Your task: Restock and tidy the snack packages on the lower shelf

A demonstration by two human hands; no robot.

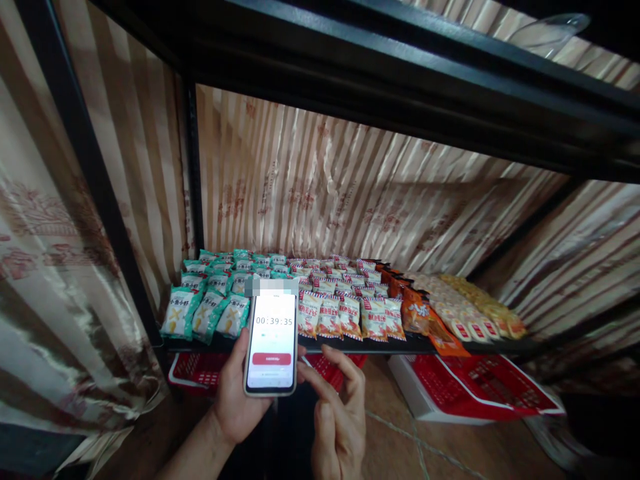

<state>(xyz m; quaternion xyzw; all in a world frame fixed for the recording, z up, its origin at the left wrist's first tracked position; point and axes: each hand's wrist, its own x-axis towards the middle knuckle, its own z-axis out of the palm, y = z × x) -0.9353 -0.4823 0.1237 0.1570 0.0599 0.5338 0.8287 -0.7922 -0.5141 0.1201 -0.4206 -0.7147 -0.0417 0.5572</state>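
A smartphone [273,340] rests upright in my left hand [240,393], whose fingers wrap around its back and edges. Its lit screen shows a running-time figure of 00:39:35 above a wide red button. My right hand [340,413] is just to the right of the phone, with the index and middle fingers stretched toward its edge and the thumb apart; it holds nothing. Behind the phone, green-and-white snack packets [180,312] stand in rows on a black shelf. Red-and-white snack packets [375,317] sit beside them, partly hidden by the phone.
Orange snack bags [417,310] and pale wrapped packs [480,320] line the shelf's right part. Below stand a red basket [475,387] and another red basket [195,370]. A black upper shelf [350,87] runs overhead; striped curtains [320,180] hang behind.
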